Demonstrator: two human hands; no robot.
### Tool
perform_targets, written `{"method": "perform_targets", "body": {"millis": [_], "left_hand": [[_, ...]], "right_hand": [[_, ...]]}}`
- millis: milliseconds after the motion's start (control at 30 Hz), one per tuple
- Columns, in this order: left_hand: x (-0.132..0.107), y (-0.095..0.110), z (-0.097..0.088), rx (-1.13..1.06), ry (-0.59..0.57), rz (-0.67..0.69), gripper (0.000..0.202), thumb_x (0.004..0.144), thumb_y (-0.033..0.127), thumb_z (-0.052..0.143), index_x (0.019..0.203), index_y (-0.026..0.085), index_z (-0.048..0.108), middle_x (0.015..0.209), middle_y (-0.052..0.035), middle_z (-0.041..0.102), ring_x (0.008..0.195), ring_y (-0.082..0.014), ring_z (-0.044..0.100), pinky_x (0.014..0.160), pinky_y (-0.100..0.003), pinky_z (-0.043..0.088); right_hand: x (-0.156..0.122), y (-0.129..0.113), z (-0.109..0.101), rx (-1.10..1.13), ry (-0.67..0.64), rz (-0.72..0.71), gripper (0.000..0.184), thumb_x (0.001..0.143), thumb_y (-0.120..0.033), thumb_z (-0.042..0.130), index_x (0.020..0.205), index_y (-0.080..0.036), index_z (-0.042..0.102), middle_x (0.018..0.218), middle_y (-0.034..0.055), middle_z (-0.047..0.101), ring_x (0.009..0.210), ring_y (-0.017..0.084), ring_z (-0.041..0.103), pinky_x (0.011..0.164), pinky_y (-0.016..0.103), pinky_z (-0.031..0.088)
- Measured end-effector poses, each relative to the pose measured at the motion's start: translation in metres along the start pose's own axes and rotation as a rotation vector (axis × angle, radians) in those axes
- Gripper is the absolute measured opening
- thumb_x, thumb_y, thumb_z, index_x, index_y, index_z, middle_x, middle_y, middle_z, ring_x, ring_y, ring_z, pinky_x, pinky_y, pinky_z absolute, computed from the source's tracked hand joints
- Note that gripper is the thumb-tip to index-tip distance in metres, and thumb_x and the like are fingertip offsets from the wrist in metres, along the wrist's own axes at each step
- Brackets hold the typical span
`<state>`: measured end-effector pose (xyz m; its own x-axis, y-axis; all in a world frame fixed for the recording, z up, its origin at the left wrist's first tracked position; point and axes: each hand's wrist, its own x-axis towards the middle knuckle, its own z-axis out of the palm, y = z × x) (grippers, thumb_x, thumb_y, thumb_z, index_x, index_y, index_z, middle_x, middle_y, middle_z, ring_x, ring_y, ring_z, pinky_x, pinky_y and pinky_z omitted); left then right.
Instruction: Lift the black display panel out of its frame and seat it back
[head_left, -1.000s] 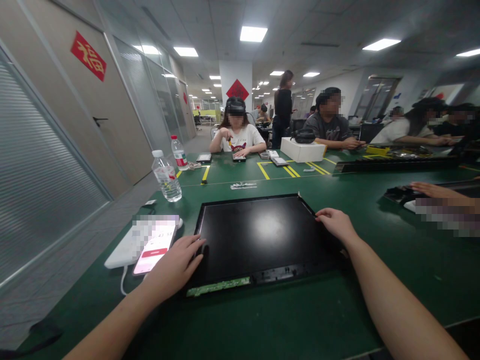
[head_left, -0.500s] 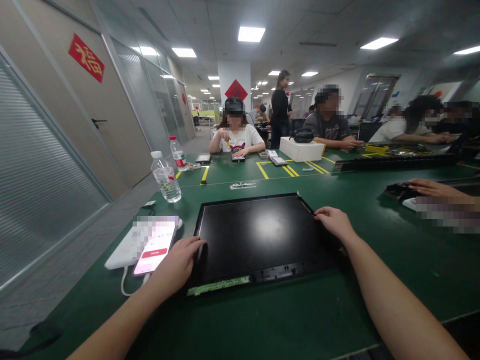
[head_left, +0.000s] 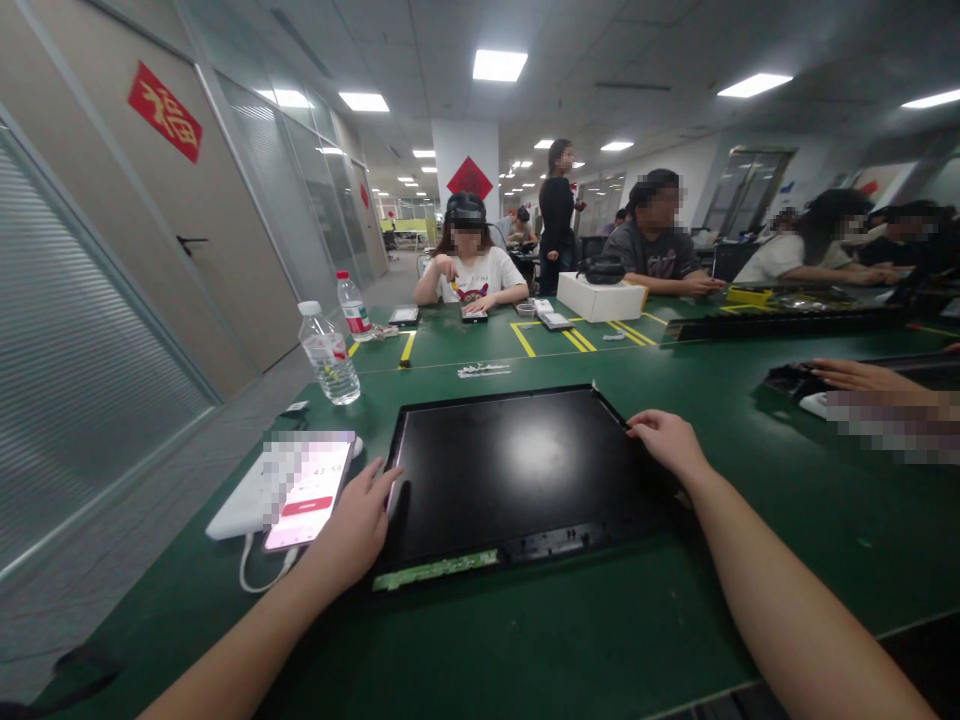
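Observation:
A black flat display panel (head_left: 480,470) lies face up before me, with a glare spot on its screen and a green circuit board (head_left: 439,570) along its near left edge. At the panel's left edge is my left hand (head_left: 364,522), its fingers apart, one fingertip over the border. My right hand (head_left: 667,440) pinches the panel's right edge between thumb and fingers; the undersides of those fingers are hidden.
A lit phone (head_left: 311,495) rests on a white device (head_left: 247,495) with a cable to my left. Two water bottles (head_left: 330,360) stand behind. Small white scraps (head_left: 484,370) lie past the panel. Another person's hand (head_left: 862,375) is at the right; a co-worker (head_left: 472,270) sits opposite.
The fingers of my left hand have spread and lifted somewhat at the panel's left edge. My right hand keeps its place on the right edge, and the panel lies still.

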<state>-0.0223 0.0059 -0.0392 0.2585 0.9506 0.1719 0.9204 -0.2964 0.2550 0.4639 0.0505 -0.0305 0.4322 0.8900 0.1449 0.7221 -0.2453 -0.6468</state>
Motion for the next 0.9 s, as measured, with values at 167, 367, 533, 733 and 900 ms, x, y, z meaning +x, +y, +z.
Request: {"method": "perform_targets", "body": {"millis": [167, 367, 533, 733, 900], "left_hand": [[0.001, -0.006, 0.006, 0.035, -0.052, -0.035, 0.056, 0.091, 0.017, 0.04, 0.145, 0.004, 0.052, 0.156, -0.027, 0.045, 0.143, -0.0401, 0.045, 0.116, -0.058, 0.038], [0.003, -0.006, 0.003, -0.029, -0.109, -0.041, 0.057, 0.09, 0.015, 0.037, 0.144, 0.003, 0.053, 0.156, -0.0238, 0.047, 0.149, -0.0347, 0.036, 0.121, -0.055, 0.03], [0.002, -0.006, -0.002, -0.163, -0.094, -0.082, 0.058, 0.088, 0.017, 0.04, 0.142, 0.006, 0.058, 0.156, -0.0206, 0.048, 0.149, -0.0346, 0.038, 0.122, -0.053, 0.03], [0.001, -0.004, -0.011, -0.458, 0.0, -0.209, 0.057, 0.084, 0.024, 0.051, 0.14, 0.021, 0.063, 0.146, -0.0095, 0.062, 0.138, -0.0368, 0.053, 0.115, -0.052, 0.04], [0.0, 0.023, -0.032, -0.877, 0.081, -0.462, 0.053, 0.081, 0.024, 0.062, 0.133, 0.024, 0.067, 0.136, -0.0089, 0.07, 0.128, -0.0361, 0.062, 0.094, -0.043, 0.058]], "right_hand": [[0.003, 0.004, -0.002, -0.056, 0.0, 0.049, 0.026, 0.079, -0.023, 0.054, 0.093, -0.022, 0.076, 0.079, 0.0027, 0.077, 0.083, 0.021, 0.069, 0.071, 0.03, 0.047], [0.008, 0.009, 0.007, -0.177, -0.042, 0.06, 0.027, 0.078, -0.026, 0.062, 0.101, -0.02, 0.076, 0.098, 0.0081, 0.076, 0.093, 0.024, 0.069, 0.076, 0.03, 0.049], [0.008, 0.01, 0.011, -0.224, -0.118, 0.071, 0.033, 0.081, -0.026, 0.062, 0.11, -0.017, 0.074, 0.102, 0.0098, 0.075, 0.094, 0.024, 0.069, 0.075, 0.029, 0.049], [0.008, 0.011, 0.011, -0.259, -0.146, 0.047, 0.033, 0.082, -0.026, 0.061, 0.112, -0.018, 0.072, 0.102, 0.009, 0.074, 0.092, 0.023, 0.068, 0.074, 0.029, 0.047], [0.006, 0.008, 0.01, -0.293, -0.157, 0.037, 0.035, 0.083, -0.027, 0.06, 0.115, -0.017, 0.07, 0.1, 0.0096, 0.073, 0.089, 0.023, 0.067, 0.07, 0.029, 0.045]]}}
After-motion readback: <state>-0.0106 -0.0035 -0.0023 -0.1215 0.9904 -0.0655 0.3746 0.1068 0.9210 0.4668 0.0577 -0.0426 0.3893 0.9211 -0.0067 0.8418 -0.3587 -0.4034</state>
